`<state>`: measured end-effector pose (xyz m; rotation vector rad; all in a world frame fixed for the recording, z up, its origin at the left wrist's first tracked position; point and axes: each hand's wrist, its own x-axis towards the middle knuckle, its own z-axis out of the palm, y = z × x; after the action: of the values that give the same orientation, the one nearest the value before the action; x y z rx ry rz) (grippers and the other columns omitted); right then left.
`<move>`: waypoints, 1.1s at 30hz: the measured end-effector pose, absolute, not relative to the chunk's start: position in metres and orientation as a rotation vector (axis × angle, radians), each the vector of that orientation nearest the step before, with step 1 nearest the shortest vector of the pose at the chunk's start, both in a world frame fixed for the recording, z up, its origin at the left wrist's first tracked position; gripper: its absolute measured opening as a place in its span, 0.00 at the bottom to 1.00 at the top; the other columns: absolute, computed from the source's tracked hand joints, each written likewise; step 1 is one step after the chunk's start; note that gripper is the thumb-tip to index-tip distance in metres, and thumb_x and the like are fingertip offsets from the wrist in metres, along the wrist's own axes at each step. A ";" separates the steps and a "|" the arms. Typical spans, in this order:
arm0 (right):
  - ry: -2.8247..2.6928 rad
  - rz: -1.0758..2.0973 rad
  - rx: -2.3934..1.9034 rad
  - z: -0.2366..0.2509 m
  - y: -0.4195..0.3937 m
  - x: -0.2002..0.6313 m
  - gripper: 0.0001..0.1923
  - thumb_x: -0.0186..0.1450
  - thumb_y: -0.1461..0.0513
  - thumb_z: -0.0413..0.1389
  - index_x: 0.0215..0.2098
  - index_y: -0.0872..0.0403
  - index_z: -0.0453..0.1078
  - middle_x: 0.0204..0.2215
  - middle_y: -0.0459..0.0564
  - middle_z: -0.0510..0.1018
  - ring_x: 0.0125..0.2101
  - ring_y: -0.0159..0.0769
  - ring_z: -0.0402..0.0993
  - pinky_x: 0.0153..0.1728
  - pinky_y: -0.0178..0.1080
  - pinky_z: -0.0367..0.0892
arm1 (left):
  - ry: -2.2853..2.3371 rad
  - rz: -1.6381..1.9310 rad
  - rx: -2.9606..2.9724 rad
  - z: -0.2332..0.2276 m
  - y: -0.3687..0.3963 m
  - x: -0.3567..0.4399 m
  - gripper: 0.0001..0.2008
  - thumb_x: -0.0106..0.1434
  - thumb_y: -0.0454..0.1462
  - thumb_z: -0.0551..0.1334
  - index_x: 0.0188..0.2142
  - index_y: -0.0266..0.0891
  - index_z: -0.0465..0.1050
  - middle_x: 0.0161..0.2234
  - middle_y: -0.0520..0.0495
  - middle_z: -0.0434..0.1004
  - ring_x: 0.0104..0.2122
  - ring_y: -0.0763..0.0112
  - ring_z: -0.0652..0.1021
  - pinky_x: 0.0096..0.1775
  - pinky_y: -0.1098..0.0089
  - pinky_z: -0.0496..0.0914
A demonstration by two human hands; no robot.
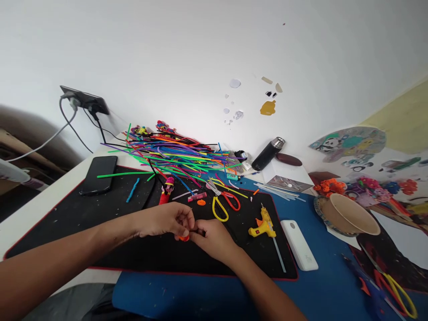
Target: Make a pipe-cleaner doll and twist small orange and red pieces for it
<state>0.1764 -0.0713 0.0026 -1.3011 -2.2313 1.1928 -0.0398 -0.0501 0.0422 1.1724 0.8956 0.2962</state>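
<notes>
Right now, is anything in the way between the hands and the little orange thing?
No. Both hands are already on the orange piece: the left hand and the right hand pinch it together over the black mat. The scissors and the glue gun lie farther off.

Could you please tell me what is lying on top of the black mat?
On the black mat lie a phone, scissors, a yellow glue gun and a small figure. Both hands cover most of a small orange piece.

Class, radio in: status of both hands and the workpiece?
Left hand and right hand pinch small orange piece together. Over black mat. Scissors, glue gun lie beyond, apart.
</notes>
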 end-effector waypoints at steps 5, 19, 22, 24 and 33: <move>-2.353 1.084 -1.268 0.008 -0.067 0.174 0.07 0.66 0.61 0.63 0.30 0.53 0.78 0.21 0.41 0.76 0.22 0.29 0.65 0.25 0.31 0.51 | 0.897 0.289 1.193 0.039 -0.050 -0.038 0.12 0.49 0.36 0.70 0.34 0.40 0.73 0.27 0.53 0.80 0.27 0.68 0.77 0.33 0.68 0.70; -2.331 1.120 -1.313 0.005 -0.056 0.173 0.08 0.71 0.60 0.59 0.37 0.51 0.80 0.28 0.44 0.81 0.27 0.31 0.71 0.29 0.32 0.55 | 1.061 0.263 1.419 0.013 -0.042 -0.041 0.11 0.49 0.34 0.63 0.34 0.42 0.69 0.24 0.57 0.73 0.25 0.68 0.76 0.29 0.70 0.64; -2.309 1.140 -1.303 0.006 -0.056 0.173 0.08 0.71 0.61 0.58 0.39 0.50 0.81 0.29 0.44 0.82 0.28 0.31 0.73 0.30 0.32 0.56 | 1.068 0.302 1.428 0.006 -0.041 -0.040 0.11 0.49 0.35 0.63 0.35 0.41 0.69 0.24 0.57 0.72 0.25 0.69 0.75 0.29 0.70 0.64; -2.302 1.147 -1.293 0.007 -0.056 0.173 0.09 0.71 0.61 0.57 0.40 0.50 0.81 0.29 0.44 0.82 0.29 0.32 0.74 0.30 0.32 0.57 | 1.069 0.328 1.419 0.003 -0.040 -0.040 0.11 0.49 0.35 0.62 0.35 0.41 0.69 0.23 0.58 0.71 0.24 0.69 0.73 0.29 0.70 0.64; -2.306 1.052 -1.303 0.006 -0.058 0.171 0.10 0.72 0.61 0.56 0.44 0.50 0.81 0.28 0.45 0.82 0.27 0.32 0.73 0.28 0.33 0.55 | 1.103 0.490 1.284 -0.010 -0.037 -0.042 0.17 0.47 0.38 0.65 0.38 0.40 0.70 0.25 0.58 0.71 0.26 0.68 0.73 0.30 0.68 0.67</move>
<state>0.1715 -0.0581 0.0056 -1.3033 -2.3062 1.0520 -0.0417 -0.0366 -0.0102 1.2841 1.1030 0.4905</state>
